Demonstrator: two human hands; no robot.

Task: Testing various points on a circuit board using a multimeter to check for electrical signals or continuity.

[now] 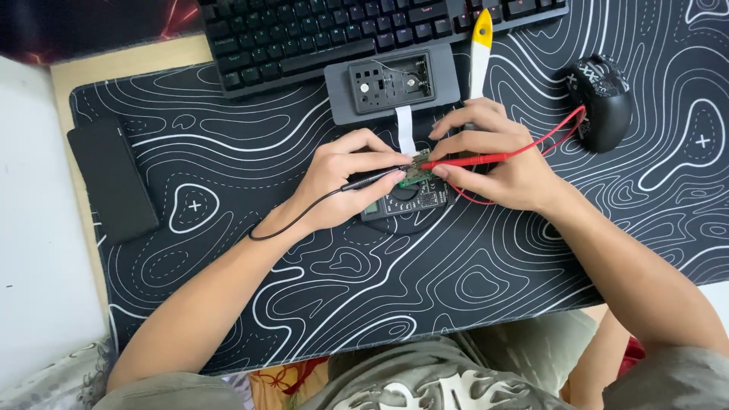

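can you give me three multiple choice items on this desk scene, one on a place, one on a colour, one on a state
1. Where is the mouse?
A. right of the keyboard, on the mat
B. on the keyboard
C. under the left arm

2. What colour is the probe in the right hand?
A. blue
B. red
C. white

3. How is the grey case below the keyboard?
A. open, insides showing
B. closed
C. upside down in a hand

Answers: 1 A, it sits at the mat's upper right. 2 B, the red probe and lead show there; the left hand holds the black probe. 3 A, its cavity and parts are exposed.
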